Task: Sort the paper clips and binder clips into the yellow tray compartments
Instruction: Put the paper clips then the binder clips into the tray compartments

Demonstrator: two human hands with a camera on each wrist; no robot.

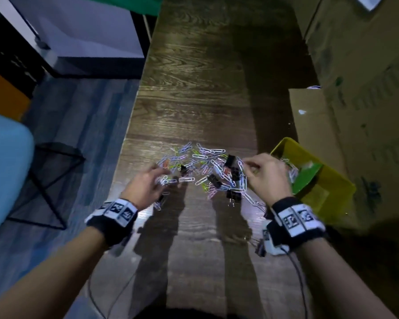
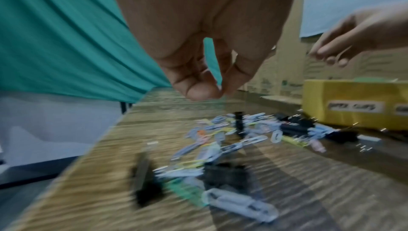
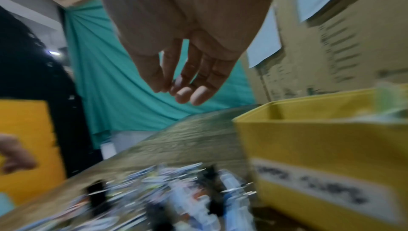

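Dark wood-grain table (image 1: 194,93), cardboard boxes (image 1: 355,65) along the right, green cloth (image 2: 55,34) at the far end; left hand (image 1: 145,185) low over the near-left edge of the clip pile, thumb and fingertips drawn together, anything pinched between them too blurred to tell; right hand (image 1: 267,173) raised at the pile's right edge, thumb and forefinger closed on a pale paper clip (image 1: 240,165), remaining fingers loosely extended; loose paper clips (image 1: 203,157) in white, pink, green and orange scattered between both hands, mixed with black binder clips (image 1: 229,160); yellow tray (image 1: 332,180) just right of the right hand, green divider (image 1: 306,178) inside, some paper clips already lying in its near compartment, a blurred label (image 3: 313,198) on its side wall.
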